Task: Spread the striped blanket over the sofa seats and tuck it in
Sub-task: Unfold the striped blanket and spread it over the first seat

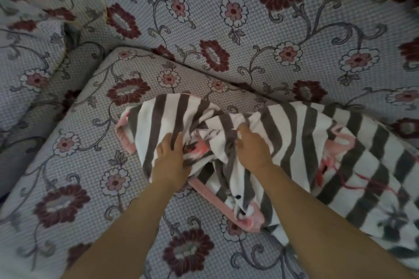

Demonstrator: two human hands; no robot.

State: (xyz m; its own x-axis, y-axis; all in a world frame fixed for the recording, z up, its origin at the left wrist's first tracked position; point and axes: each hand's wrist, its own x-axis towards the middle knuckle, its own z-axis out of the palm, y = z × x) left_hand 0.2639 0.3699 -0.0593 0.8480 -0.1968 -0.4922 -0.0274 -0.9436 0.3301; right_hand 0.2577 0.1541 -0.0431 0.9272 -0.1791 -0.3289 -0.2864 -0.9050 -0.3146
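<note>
Striped blanket (pixel 283 142), just one, lies bunched on the sofa seat (pixel 79 176) beneath two hands: left hand (pixel 170 161) and right hand (pixel 251 149) each clutch its folds, arms outstretched.

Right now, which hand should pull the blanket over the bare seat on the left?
Left. The left hand already grips the striped blanket at its bunched edge nearest the uncovered seat cushion; the right hand sits farther in.

Blanket (pixel 283 142) lies bunched on sofa seat (pixel 79 165), right of centre.
</note>
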